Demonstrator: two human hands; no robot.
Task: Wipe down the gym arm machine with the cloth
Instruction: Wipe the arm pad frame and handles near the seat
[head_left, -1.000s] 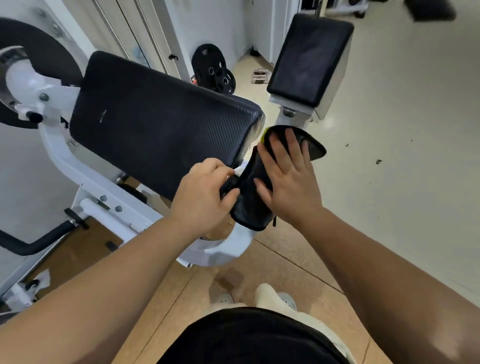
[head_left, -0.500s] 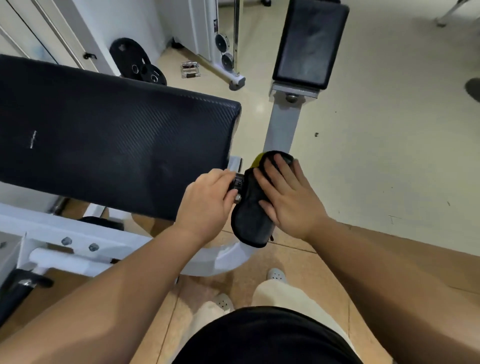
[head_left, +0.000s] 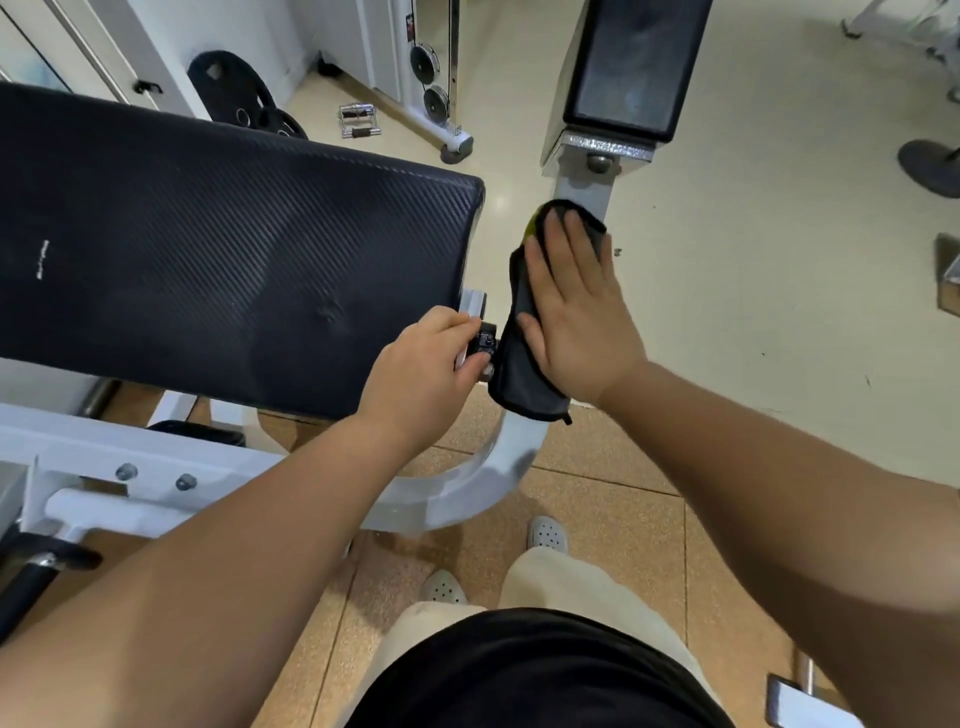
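The arm machine has a big black pad (head_left: 223, 270) on a white frame (head_left: 457, 488), with a grey post (head_left: 582, 189) running up to a smaller black seat pad (head_left: 634, 67). A dark cloth (head_left: 524, 379) with a yellow-green edge is draped over the post. My right hand (head_left: 576, 312) lies flat on the cloth with straight fingers, pressing it against the post. My left hand (head_left: 426, 374) grips a small black knob (head_left: 485, 340) at the pad's right edge, beside the cloth.
Black weight plates (head_left: 234, 98) lean on the wall at the back left. A metal cable handle (head_left: 358, 120) lies on the floor near a white machine base (head_left: 441, 130). My feet (head_left: 548, 532) stand on the tan floor below the frame.
My right hand has slid the cloth farther up the post toward the seat pad. My left hand stays on the knob. The view has tilted downward.
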